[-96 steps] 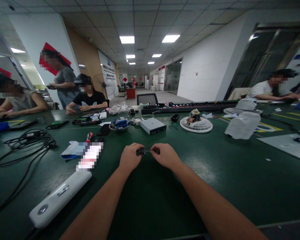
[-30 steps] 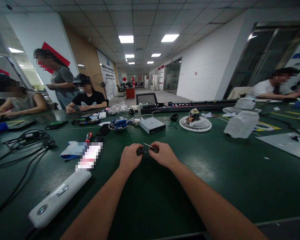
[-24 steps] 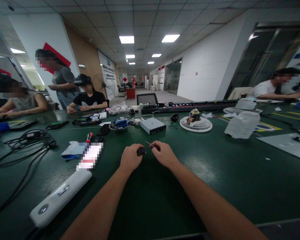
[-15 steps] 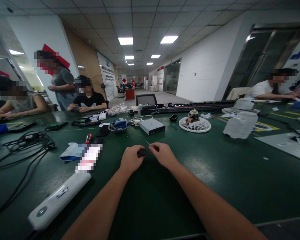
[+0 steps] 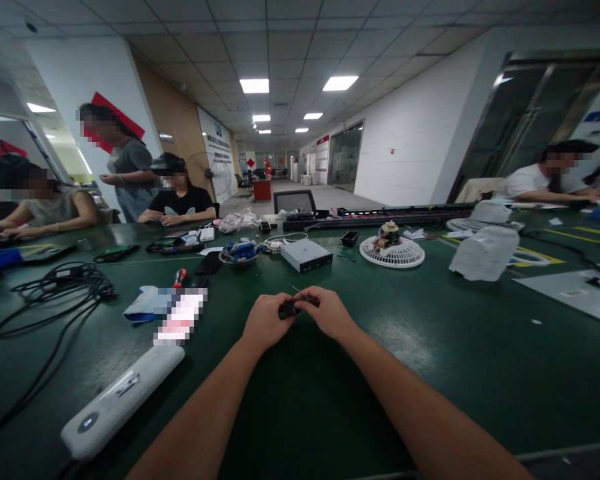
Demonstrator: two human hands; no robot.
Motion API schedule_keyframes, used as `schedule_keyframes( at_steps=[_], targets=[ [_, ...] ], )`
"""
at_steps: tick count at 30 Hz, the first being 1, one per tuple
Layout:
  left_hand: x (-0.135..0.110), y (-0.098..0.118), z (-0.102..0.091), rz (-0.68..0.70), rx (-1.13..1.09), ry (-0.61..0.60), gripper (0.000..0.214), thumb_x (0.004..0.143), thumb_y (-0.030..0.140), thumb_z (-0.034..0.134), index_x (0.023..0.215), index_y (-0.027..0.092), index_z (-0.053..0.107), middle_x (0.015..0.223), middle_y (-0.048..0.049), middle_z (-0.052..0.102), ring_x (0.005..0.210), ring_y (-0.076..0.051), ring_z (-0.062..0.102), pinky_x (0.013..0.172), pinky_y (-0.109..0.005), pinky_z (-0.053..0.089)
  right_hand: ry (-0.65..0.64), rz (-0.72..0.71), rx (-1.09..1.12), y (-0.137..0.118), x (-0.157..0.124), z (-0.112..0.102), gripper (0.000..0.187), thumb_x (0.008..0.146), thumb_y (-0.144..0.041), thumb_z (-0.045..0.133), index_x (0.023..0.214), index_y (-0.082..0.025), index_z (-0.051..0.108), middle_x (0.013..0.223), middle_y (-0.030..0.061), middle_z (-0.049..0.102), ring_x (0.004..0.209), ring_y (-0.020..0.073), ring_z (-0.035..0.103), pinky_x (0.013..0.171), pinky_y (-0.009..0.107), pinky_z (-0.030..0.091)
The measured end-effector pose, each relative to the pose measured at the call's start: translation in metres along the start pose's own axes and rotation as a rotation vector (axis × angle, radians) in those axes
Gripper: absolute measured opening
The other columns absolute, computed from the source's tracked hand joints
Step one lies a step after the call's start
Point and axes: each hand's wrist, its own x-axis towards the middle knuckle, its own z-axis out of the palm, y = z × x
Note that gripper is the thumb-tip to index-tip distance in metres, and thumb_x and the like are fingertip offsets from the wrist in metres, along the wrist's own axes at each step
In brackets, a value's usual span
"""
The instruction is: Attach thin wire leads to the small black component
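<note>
Two hands over a green bench [image 5: 430,393]. The left hand [image 5: 266,322] is curled closed around a small black part [image 5: 289,310], which shows between the hands. The right hand [image 5: 330,312] pinches a thin metal pin [image 5: 299,292] between its fingers; the free tip points up and left, just above the part. The hands almost touch. Left of them lie a white bar-shaped device [image 5: 123,402], a black cable tangle [image 5: 55,288] and a red-handled screwdriver [image 5: 179,277]. Ahead stand a metal bowl [image 5: 237,260] of blue items, a silver drive box [image 5: 306,256] and a white fan grille [image 5: 391,253]. Co-workers [image 5: 177,190] sit along the bench.
</note>
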Motion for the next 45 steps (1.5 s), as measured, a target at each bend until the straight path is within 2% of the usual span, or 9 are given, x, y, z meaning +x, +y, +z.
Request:
schedule_keyframes(
  at_steps=[6, 12, 15, 19, 22, 27, 34, 40, 45],
  targets=[
    [0.000, 0.000, 0.000, 0.016, -0.037, 0.012, 0.027, 0.075, 0.026, 0.072, 0.100, 0.023, 0.065, 0.093, -0.0020, 0.070, 0.090, -0.022, 0.062, 0.082, -0.034, 0.047, 0.110, -0.056, 0.008, 0.001, 0.000, -0.001, 0.012, 0.077, -0.028, 0.067, 0.085, -0.020, 0.073, 0.086, 0.0028, 0.067, 0.070, 0.0138, 0.056, 0.066, 0.028, 0.044],
    [-0.001, -0.002, 0.002, 0.029, -0.070, 0.028, 0.030, 0.075, 0.026, 0.072, 0.103, 0.023, 0.062, 0.098, -0.0031, 0.069, 0.093, -0.021, 0.061, 0.082, -0.034, 0.047, 0.082, -0.026, 0.140, 0.004, 0.001, 0.001, 0.015, 0.075, -0.032, 0.069, 0.083, -0.020, 0.073, 0.082, 0.0032, 0.067, 0.074, 0.0159, 0.059, 0.070, 0.029, 0.046],
    [0.000, -0.001, 0.002, 0.037, -0.080, 0.032, 0.029, 0.075, 0.025, 0.072, 0.103, 0.022, 0.062, 0.098, -0.0031, 0.069, 0.093, -0.021, 0.061, 0.084, -0.035, 0.047, 0.081, -0.049, 0.118, 0.007, 0.002, 0.003, 0.014, 0.073, -0.032, 0.071, 0.080, -0.020, 0.074, 0.084, 0.0034, 0.066, 0.076, 0.0158, 0.059, 0.070, 0.029, 0.045],
    [0.000, 0.000, 0.000, 0.057, -0.103, 0.032, 0.028, 0.076, 0.025, 0.071, 0.102, 0.022, 0.061, 0.098, -0.0025, 0.069, 0.091, -0.020, 0.061, 0.084, -0.035, 0.047, 0.145, 0.049, 0.141, 0.010, 0.004, 0.004, 0.022, 0.065, -0.034, 0.076, 0.078, -0.018, 0.069, 0.076, 0.0008, 0.064, 0.067, 0.0138, 0.055, 0.062, 0.027, 0.043],
    [-0.001, 0.000, 0.000, 0.068, -0.101, 0.028, 0.028, 0.076, 0.024, 0.071, 0.103, 0.023, 0.062, 0.098, -0.0023, 0.069, 0.092, -0.020, 0.060, 0.084, -0.035, 0.047, 0.085, 0.145, 0.212, 0.010, 0.005, 0.002, 0.026, 0.063, -0.037, 0.077, 0.074, -0.016, 0.067, 0.067, -0.0006, 0.064, 0.059, 0.0121, 0.053, 0.056, 0.025, 0.040],
    [-0.002, -0.002, 0.000, 0.069, -0.056, 0.010, 0.026, 0.075, 0.025, 0.072, 0.100, 0.023, 0.064, 0.095, -0.0025, 0.069, 0.090, -0.021, 0.060, 0.084, -0.036, 0.046, 0.006, 0.218, 0.161, 0.008, 0.003, -0.003, 0.023, 0.064, -0.035, 0.076, 0.073, -0.014, 0.072, 0.064, 0.0006, 0.066, 0.057, 0.0109, 0.051, 0.054, 0.023, 0.037],
    [-0.002, -0.003, -0.002, 0.081, -0.054, -0.018, 0.025, 0.075, 0.022, 0.072, 0.099, 0.023, 0.065, 0.095, -0.0020, 0.069, 0.091, -0.020, 0.060, 0.085, -0.035, 0.046, -0.053, 0.203, 0.205, 0.016, 0.004, -0.001, 0.022, 0.064, -0.031, 0.076, 0.076, -0.014, 0.069, 0.068, 0.0003, 0.067, 0.062, 0.0121, 0.056, 0.056, 0.023, 0.041],
    [-0.002, -0.004, -0.002, 0.069, -0.091, -0.045, 0.027, 0.076, 0.022, 0.071, 0.102, 0.023, 0.065, 0.099, -0.0022, 0.069, 0.094, -0.020, 0.061, 0.084, -0.034, 0.047, -0.067, 0.182, 0.100, 0.017, 0.004, -0.005, 0.016, 0.066, -0.027, 0.075, 0.078, -0.016, 0.073, 0.070, 0.0009, 0.068, 0.066, 0.0132, 0.059, 0.060, 0.024, 0.043],
    [-0.002, -0.007, -0.001, 0.075, -0.095, -0.023, 0.029, 0.074, 0.020, 0.073, 0.101, 0.022, 0.065, 0.099, -0.0022, 0.069, 0.092, -0.019, 0.062, 0.083, -0.033, 0.047, -0.044, 0.152, 0.045, 0.014, 0.003, -0.001, 0.017, 0.069, -0.030, 0.073, 0.077, -0.016, 0.070, 0.070, -0.0003, 0.067, 0.064, 0.0124, 0.059, 0.058, 0.023, 0.042]
  ],
)
